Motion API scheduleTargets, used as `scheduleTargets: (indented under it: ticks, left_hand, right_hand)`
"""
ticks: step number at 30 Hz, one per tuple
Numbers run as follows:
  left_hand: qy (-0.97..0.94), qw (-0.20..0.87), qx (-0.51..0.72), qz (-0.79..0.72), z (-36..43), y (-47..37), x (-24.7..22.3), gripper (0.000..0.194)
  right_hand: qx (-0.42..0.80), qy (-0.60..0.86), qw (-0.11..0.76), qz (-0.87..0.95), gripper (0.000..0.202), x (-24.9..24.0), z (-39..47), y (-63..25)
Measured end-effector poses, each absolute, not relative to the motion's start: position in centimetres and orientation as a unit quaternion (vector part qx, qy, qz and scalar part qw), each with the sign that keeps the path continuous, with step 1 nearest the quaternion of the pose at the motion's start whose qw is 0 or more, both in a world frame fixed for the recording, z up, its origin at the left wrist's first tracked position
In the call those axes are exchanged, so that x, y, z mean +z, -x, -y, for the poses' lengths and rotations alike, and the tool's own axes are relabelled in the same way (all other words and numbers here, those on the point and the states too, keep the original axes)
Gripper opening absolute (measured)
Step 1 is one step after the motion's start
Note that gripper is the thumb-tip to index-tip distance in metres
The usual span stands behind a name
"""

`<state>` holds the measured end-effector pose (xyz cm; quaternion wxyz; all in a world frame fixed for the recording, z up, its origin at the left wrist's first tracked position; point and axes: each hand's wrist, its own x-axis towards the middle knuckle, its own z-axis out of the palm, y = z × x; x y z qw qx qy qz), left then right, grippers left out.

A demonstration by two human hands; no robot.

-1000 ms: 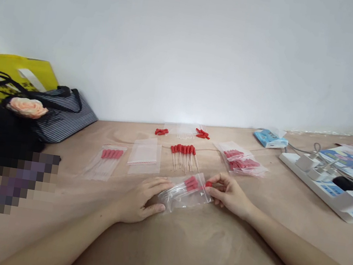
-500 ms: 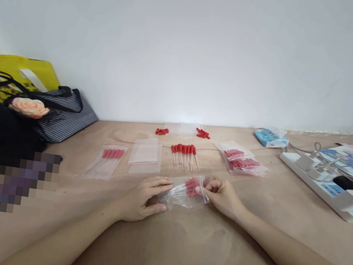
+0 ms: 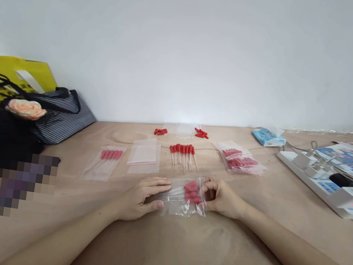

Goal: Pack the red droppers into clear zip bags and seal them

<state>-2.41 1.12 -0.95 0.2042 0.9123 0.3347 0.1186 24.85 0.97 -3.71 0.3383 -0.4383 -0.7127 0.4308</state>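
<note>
Bag (image 3: 174, 208) of red-capped sticks (image 3: 191, 193) lies below frame centre, pinched at right by the right hand (image 3: 224, 199), left hand (image 3: 140, 199) touching its other end, fingers (image 3: 158, 183) wide.

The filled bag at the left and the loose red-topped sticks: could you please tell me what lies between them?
In the head view, flat clear bags lie between the filled bag and the loose red-topped sticks.

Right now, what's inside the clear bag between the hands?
The clear bag holds several thin stems with red ends; whatever lies beneath the left hand can't be seen.
</note>
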Motion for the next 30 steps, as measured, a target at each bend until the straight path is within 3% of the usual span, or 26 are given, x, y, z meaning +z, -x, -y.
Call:
scheduleTargets:
  ticks: [5, 8, 13, 16, 19, 25, 27, 30]
  left_hand:
    - [-0.914, 0.194, 0.123, -0.335, -1.1, 2.3, -1.0, 0.043]
    - [-0.914, 0.192, 0.123, -0.336, -1.0, 2.3, -0.9, 0.043]
    - [-0.912, 0.195, 0.121, -0.34, -0.9, 2.2, -0.7, 0.045]
    - [-0.913, 0.188, 0.129, -0.338, -0.8, 2.2, -0.7, 0.045]
    - [-0.918, 0.182, 0.122, -0.331, -0.8, 2.2, -0.6, 0.043]
    - [-0.921, 0.176, 0.113, -0.329, -0.7, 2.4, -0.4, 0.048]
    - [-0.919, 0.179, 0.113, -0.332, -0.7, 2.4, -0.4, 0.048]
    - [-0.916, 0.18, 0.115, -0.339, -0.7, 2.3, -0.5, 0.047]
  right_hand:
    - [0.505, 0.373, 0.296, 0.72, 0.022, -2.4, -1.7, -26.1]
    - [0.517, 0.412, 0.264, 0.702, 0.024, -2.2, -3.6, -26.4]
    - [0.315, 0.602, 0.346, 0.647, 0.018, -2.4, -8.9, -24.9]
    - [0.19, 0.675, 0.318, 0.638, 0.024, -2.1, -11.5, -23.4]
    - [0.178, 0.695, 0.271, 0.642, 0.032, -1.5, -12.6, -22.0]
    - [0.209, 0.697, 0.237, 0.644, 0.019, -0.3, -12.8, -21.2]
    - [0.213, 0.697, 0.238, 0.642, 0.025, -0.1, -12.3, -21.9]
    - [0.245, 0.673, 0.27, 0.644, 0.049, 0.0, -10.2, -23.8]
